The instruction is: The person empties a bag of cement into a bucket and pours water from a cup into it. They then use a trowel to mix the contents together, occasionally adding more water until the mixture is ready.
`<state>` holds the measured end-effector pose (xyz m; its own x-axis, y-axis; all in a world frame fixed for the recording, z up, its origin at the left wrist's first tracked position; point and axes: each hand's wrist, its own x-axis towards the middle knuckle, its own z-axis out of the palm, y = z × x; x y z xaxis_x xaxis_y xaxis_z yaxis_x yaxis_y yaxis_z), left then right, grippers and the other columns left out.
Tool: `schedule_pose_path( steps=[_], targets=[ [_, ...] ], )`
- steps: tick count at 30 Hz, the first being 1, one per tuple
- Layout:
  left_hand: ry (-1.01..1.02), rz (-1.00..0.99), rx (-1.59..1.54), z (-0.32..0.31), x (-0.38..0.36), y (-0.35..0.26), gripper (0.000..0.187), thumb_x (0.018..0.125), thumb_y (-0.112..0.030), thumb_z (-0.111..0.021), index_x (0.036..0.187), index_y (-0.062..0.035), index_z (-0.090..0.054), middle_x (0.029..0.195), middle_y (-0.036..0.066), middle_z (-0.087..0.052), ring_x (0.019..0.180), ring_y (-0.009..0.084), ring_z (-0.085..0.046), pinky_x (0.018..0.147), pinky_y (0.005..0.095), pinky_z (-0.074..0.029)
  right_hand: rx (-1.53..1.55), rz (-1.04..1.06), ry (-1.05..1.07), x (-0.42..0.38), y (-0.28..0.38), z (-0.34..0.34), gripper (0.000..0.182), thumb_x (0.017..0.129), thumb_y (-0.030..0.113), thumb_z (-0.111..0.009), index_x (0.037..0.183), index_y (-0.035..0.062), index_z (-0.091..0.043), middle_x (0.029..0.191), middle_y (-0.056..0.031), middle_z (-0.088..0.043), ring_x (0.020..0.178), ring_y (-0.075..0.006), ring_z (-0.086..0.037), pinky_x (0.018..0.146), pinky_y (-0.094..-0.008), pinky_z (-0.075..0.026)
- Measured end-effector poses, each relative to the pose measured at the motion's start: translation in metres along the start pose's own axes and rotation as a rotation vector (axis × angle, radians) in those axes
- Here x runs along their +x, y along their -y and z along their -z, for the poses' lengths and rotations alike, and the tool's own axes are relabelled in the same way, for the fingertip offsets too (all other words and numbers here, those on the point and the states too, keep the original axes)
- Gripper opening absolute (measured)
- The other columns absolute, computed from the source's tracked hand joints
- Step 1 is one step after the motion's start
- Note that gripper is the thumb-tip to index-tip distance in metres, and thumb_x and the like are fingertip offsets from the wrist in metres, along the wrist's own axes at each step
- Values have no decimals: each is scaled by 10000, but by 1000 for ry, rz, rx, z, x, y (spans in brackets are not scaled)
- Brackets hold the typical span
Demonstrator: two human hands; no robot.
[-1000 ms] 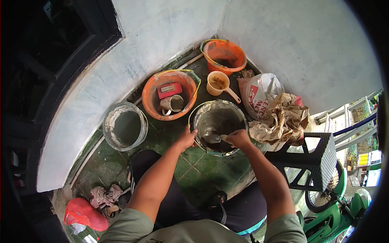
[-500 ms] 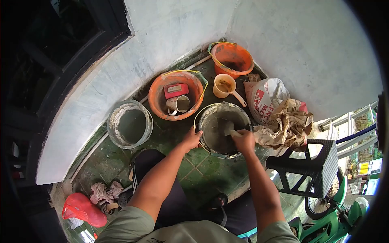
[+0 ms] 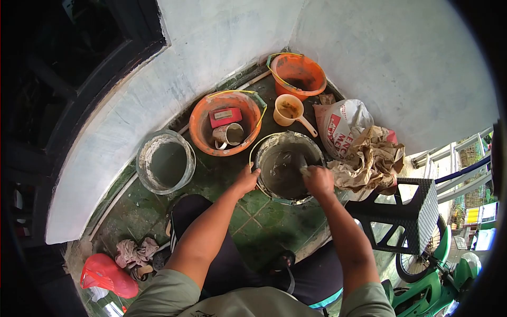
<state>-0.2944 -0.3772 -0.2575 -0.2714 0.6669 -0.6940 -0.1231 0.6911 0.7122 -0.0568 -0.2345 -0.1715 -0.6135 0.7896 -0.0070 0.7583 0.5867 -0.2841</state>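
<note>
A dark bucket [image 3: 264,185] with grey wet mix [image 3: 282,166] inside stands on the green tiles in front of me. My left hand [image 3: 246,179] grips its left rim, near the yellow handle. At the right side of the bucket, my right hand [image 3: 318,180] is closed round the handle of a trowel-like tool, whose blade is in the mix and partly hidden. An orange bucket [image 3: 198,124] behind on the left holds a red box [image 3: 225,117] and a stained mug [image 3: 228,135]. A tub of greyish liquid [image 3: 168,165] is further left.
Behind are another orange bucket [image 3: 299,74] and an orange dipper [image 3: 288,110]. To the right are a white sack [image 3: 338,127], crumpled brown paper [image 3: 369,161], a black stool [image 3: 412,216] and a green bicycle [image 3: 428,290]. A red bag [image 3: 108,276] and cloth [image 3: 136,252] lie lower left.
The tool in my right hand has shifted slightly within the mix, toward the bucket's right side, and its blade shows less. My left hand keeps hold of the rim. The whole view has shifted slightly.
</note>
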Motion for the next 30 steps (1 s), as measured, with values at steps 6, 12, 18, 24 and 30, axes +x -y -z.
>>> schedule_pose_path(
  steps=[6,12,18,24,30],
  targets=[
    [-83,-129,152,-3,43,41,712,1091,-368,-556,1648,-33,-265,1562,217,-471,1011,249,-672,762,385,-575,1,389,116,-19,31,-17,129,852,181,-660,824,87,-744,888,-152,-740,868,-379,-718,807,-494,-587],
    [-35,-48,-1,-1,13,11,701,1093,-362,-552,1651,-48,-268,1557,211,-478,1018,245,-672,764,394,-575,-190,203,361,-8,-8,34,143,872,186,-661,892,103,-776,960,-148,-750,982,-344,-718,844,-478,-581],
    [-53,-58,47,-2,14,7,692,1096,-355,-546,1652,-50,-268,1568,201,-473,1100,245,-660,808,404,-573,-97,238,58,24,12,-13,128,829,138,-657,876,87,-764,961,-150,-745,977,-350,-709,875,-467,-578],
    [-81,-141,172,-3,38,33,691,1100,-354,-542,1657,-56,-262,1584,207,-456,1166,264,-651,825,392,-580,-80,530,263,-24,28,2,125,841,116,-639,862,111,-762,929,-136,-735,958,-332,-714,803,-461,-598],
    [-3,1,-23,2,-8,-10,695,1102,-359,-537,1656,-50,-254,1589,209,-444,1148,258,-658,785,374,-591,-304,286,294,11,-16,28,183,862,122,-631,938,136,-796,959,-131,-746,961,-328,-716,836,-443,-595]
  ],
)
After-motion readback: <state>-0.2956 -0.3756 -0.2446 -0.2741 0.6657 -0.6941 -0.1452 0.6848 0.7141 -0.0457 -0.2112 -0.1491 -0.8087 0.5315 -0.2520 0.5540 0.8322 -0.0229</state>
